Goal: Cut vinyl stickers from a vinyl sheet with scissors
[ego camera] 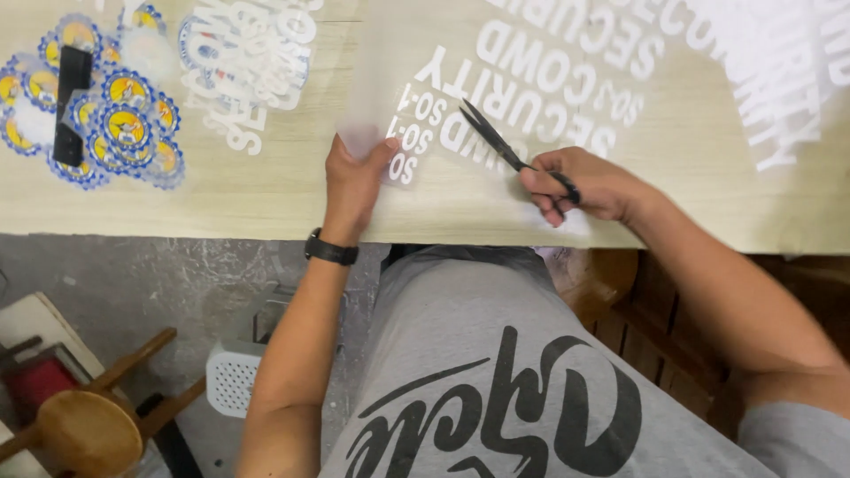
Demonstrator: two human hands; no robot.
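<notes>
Head cam, looking down at table (266, 190). My left hand (351, 177) lies on a clear film sheet (496, 159) w/ white lettering, thumb and fingers pinching its near-left corner, holding it flat. My right hand (584, 184) is closed round the scissors (509, 150) handles; blades part open, tips pointing away-left over the lettering.

Judgement on the cut: keep film taut w/ left hand close to the cut line but clear of blades; run blades in the gaps between letter rows, short snips, don't nick the white print.

Sheet sits btw both hands, touching left, under the blades. Second lettered sheet (248, 62) further left; round blue-yellow stickers (124, 124) and a black bar (71, 102) at far left, well apart from hands
</notes>
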